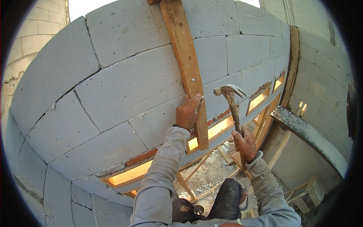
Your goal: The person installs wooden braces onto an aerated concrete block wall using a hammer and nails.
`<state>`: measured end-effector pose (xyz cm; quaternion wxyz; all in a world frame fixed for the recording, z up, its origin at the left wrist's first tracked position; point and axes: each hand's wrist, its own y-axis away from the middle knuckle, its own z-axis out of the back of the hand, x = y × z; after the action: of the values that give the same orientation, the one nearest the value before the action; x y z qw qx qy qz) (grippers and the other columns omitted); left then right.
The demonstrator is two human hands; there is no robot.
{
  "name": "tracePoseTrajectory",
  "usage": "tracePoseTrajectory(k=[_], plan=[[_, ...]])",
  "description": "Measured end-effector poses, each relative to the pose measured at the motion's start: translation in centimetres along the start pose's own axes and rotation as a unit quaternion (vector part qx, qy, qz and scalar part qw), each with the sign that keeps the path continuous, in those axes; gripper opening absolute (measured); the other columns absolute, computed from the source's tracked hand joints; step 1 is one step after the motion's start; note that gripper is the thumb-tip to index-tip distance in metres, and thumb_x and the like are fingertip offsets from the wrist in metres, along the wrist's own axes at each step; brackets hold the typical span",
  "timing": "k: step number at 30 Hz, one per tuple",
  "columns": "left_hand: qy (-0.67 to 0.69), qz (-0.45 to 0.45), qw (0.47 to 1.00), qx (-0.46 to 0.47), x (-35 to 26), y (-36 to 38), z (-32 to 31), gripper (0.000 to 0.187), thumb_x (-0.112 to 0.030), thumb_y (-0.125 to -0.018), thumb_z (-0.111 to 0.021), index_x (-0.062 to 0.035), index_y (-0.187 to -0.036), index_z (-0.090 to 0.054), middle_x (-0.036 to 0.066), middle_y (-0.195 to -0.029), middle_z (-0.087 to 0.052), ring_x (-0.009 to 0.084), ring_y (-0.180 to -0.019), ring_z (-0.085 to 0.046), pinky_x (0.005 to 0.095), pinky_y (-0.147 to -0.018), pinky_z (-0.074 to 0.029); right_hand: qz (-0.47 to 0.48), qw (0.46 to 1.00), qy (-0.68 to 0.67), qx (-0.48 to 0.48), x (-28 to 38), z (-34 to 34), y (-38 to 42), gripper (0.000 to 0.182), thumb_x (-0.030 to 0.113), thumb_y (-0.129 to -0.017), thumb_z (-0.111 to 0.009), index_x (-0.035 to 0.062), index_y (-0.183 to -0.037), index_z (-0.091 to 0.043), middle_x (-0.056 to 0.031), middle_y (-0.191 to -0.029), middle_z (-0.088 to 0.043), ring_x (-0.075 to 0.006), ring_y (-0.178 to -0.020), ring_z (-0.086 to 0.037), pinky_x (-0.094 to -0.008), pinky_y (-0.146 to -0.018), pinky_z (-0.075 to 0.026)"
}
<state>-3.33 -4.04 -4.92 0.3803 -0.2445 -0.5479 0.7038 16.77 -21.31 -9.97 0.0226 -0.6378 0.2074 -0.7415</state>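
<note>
A long wooden plank (186, 56) stands upright, slightly tilted, against the grey block wall. A nail head (193, 80) shows in its face. My left hand (188, 112) rests on the plank below that nail, fingers closed; a small pale nail head (202, 97) shows at the fingertips. My right hand (245, 144) is wrapped round the handle of a worn claw hammer (233, 106). The hammer is raised with its head up, to the right of the plank and apart from it.
The block wall (124, 87) curves across the view. Low in it runs a row of wood-framed openings (257, 103). Below lie a rubble-strewn floor (204, 170), timber braces and a bucket (199, 209). A concrete ledge (314, 132) juts out at right.
</note>
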Motion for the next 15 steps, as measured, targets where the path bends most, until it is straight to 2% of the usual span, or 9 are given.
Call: tracePoseTrajectory(k=[3, 8, 10, 13, 14, 15], plan=[[0.012, -0.006, 1.0, -0.006, 0.0, 0.5, -0.2, 0.02, -0.015, -0.083, -0.069, -0.0085, -0.101, -0.062, 0.008, -0.092, -0.07, 0.0241, -0.08, -0.069, 0.0321, -0.066, -0.056, 0.011, 1.0, -0.004, 0.002, 1.4, 0.5, 0.0, 0.033, 0.036, -0.091, -0.059, 0.0062, -0.082, -0.049, 0.0016, -0.058, -0.047, -0.0052, -0.042, -0.043, -0.0226, -0.039, -0.035], [0.016, 0.016, 0.999, 0.025, -0.3, 0.3, 0.1, 0.018, -0.014, -0.083, -0.069, -0.0082, -0.099, -0.063, 0.008, -0.09, -0.07, 0.0245, -0.078, -0.068, 0.0322, -0.064, -0.054, -0.062, 0.994, -0.09, 0.02, -2.3, -1.8, 3.8, 0.036, 0.041, -0.095, -0.053, 0.0056, -0.087, -0.048, -0.0001, -0.058, -0.047, -0.009, -0.041, -0.046, -0.0242, -0.038, -0.037], [0.013, 0.041, 0.998, 0.05, 0.0, 0.4, 0.1, 0.024, -0.015, -0.081, -0.071, -0.0096, -0.103, -0.063, 0.009, -0.098, -0.07, 0.0251, -0.087, -0.069, 0.0359, -0.08, -0.056, -0.154, 0.976, -0.153, 0.012, -5.8, -3.5, 6.3, 0.041, 0.045, -0.095, -0.05, 0.0054, -0.086, -0.048, -0.001, -0.057, -0.045, -0.011, -0.04, -0.046, -0.0251, -0.037, -0.037], [0.002, 0.013, 1.0, 0.026, 0.2, 0.4, -0.2, 0.025, -0.016, -0.08, -0.072, -0.0101, -0.103, -0.063, 0.009, -0.095, -0.07, 0.025, -0.083, -0.069, 0.0343, -0.077, -0.056, -0.321, 0.877, -0.358, 0.0, -9.5, -6.0, 9.3, 0.044, 0.052, -0.095, -0.046, 0.0083, -0.086, -0.047, 0.0008, -0.055, -0.039, -0.0144, -0.038, -0.039, -0.0301, -0.038, -0.037], [0.001, 0.012, 1.0, 0.027, 0.2, 0.3, -0.3, 0.025, -0.016, -0.08, -0.072, -0.0101, -0.103, -0.063, 0.009, -0.095, -0.07, 0.025, -0.083, -0.069, 0.0343, -0.077, -0.056, -0.321, 0.876, -0.36, 0.0, -10.7, -6.8, 10.0, 0.044, 0.052, -0.095, -0.046, 0.0083, -0.086, -0.047, 0.0008, -0.055, -0.039, -0.0144, -0.038, -0.039, -0.0301, -0.038, -0.037], [0.008, 0.008, 1.0, 0.021, 0.2, 0.3, -0.3, 0.018, -0.016, -0.082, -0.07, -0.0092, -0.097, -0.062, 0.009, -0.094, -0.07, 0.0249, -0.081, -0.069, 0.0328, -0.071, -0.056, -0.371, 0.818, -0.436, -0.045, -12.0, -7.6, 10.7, 0.044, 0.053, -0.094, -0.045, 0.0095, -0.085, -0.046, 0.0013, -0.055, -0.039, -0.0144, -0.039, -0.039, -0.0309, -0.038, -0.037]])
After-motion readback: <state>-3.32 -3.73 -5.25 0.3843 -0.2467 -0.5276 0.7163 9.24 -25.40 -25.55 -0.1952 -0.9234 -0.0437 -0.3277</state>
